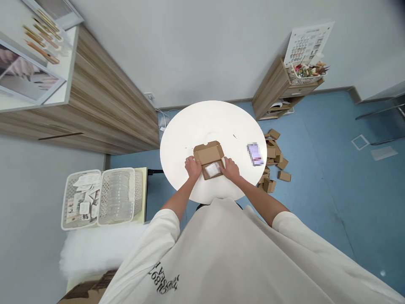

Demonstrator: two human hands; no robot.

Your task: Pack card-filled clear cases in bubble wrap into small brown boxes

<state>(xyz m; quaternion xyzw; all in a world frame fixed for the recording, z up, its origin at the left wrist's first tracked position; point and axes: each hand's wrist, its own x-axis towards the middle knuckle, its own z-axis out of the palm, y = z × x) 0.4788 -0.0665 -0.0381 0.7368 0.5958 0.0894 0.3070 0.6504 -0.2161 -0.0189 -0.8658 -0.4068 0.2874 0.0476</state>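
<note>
A small brown cardboard box lies on the round white table, its lid raised and leaning toward the far side. Inside the tray part rests a white packet in what looks like clear wrapping. My left hand is closed on the left side of the box, near the lid's hinge. At the right side, my right hand has its fingers on the box wall, with the fingertips close to the packet's edge. Whether those fingertips touch the packet cannot be made out.
A pixelated purple item lies at the table's right. Small cardboard boxes are piled on the floor beyond it. At left are a basket of papers and a basket of clear plastic pieces. A wooden cabinet stands behind them.
</note>
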